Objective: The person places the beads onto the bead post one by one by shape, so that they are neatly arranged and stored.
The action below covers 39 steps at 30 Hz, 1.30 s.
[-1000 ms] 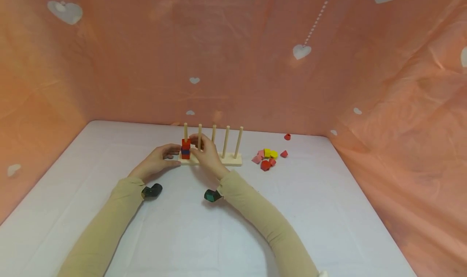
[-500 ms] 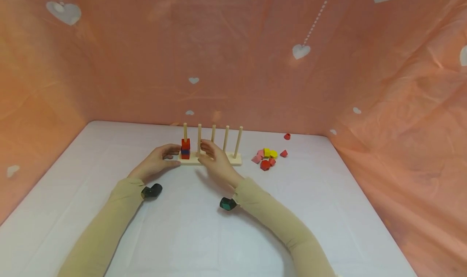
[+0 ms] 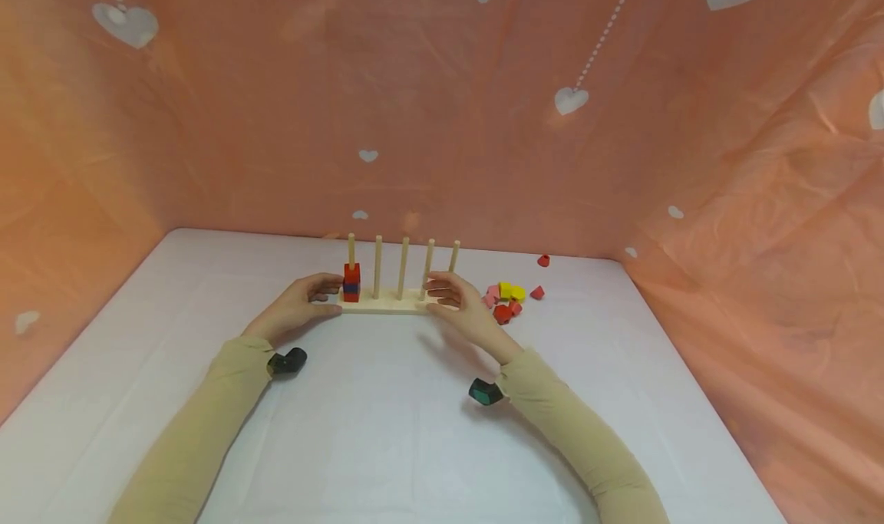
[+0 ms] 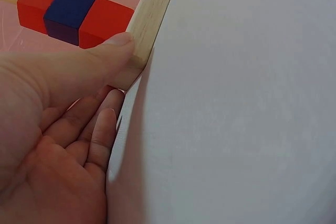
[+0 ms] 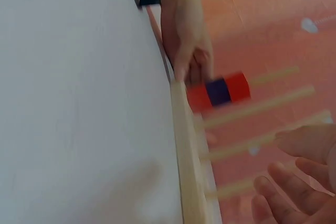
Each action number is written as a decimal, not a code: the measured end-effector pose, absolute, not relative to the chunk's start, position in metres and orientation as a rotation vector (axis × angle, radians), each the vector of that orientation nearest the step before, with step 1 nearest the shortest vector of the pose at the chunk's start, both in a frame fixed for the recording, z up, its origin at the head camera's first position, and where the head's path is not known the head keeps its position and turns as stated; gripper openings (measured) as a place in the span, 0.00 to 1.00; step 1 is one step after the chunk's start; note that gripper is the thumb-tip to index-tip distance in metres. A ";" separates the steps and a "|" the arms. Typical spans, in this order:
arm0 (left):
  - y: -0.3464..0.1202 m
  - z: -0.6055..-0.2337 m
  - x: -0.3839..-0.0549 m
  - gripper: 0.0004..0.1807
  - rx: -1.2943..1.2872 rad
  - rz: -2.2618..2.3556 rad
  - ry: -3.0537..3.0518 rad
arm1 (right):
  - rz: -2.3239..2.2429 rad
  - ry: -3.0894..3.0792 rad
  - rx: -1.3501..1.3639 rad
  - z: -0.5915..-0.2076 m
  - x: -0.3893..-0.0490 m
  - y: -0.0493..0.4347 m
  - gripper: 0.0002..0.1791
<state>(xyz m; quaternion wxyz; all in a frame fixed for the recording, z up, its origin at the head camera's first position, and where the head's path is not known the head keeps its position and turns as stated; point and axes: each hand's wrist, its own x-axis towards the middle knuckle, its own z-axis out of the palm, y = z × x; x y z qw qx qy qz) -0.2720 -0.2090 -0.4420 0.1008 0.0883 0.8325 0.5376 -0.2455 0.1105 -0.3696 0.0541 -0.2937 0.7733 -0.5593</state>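
Observation:
A pale wooden peg stand (image 3: 387,304) with several upright pegs stands toward the back of the table. Its leftmost peg bears a stack: a blue block (image 4: 68,17) between two red blocks (image 4: 107,22). My left hand (image 3: 295,303) holds the stand's left end. In the left wrist view the thumb (image 4: 110,51) lies on the base's edge, the other fingers curled by the end. My right hand (image 3: 468,308), fingers apart and loosely bent, is in front of the stand's right end. It holds nothing and hides part of the rightmost pegs.
Right of the stand lies a loose group of blocks: yellow ones (image 3: 516,294), pink ones (image 3: 492,294) and red ones (image 3: 502,314). One red block (image 3: 544,261) sits apart near the back edge. A peach curtain (image 3: 442,125) rises behind the white table (image 3: 359,432).
My right hand has moved from beside the stacked blocks rightward along the stand to its right end, its fingers spreading. The left hand and the stack have stayed put.

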 end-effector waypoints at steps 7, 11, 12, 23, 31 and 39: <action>-0.211 -0.442 -0.274 0.36 0.275 1.591 2.468 | -1.724 2.427 -0.771 -0.368 -0.248 0.155 0.27; -0.212 -0.443 -0.274 0.36 0.279 1.585 2.471 | -1.707 2.496 -0.760 -0.380 -0.257 0.179 0.27; -0.212 -0.443 -0.275 0.37 0.284 1.586 2.472 | -1.691 2.521 -0.754 -0.384 -0.259 0.185 0.27; -0.211 -0.442 -0.276 0.36 0.259 1.592 2.464 | -1.256 2.874 -0.631 -0.403 -0.270 0.223 0.23; -0.211 -0.443 -0.277 0.34 0.317 1.610 2.461 | -1.118 2.901 -0.543 -0.404 -0.275 0.230 0.21; -0.210 -0.444 -0.276 0.35 0.324 1.607 2.460 | -1.056 2.884 -0.481 -0.403 -0.277 0.227 0.20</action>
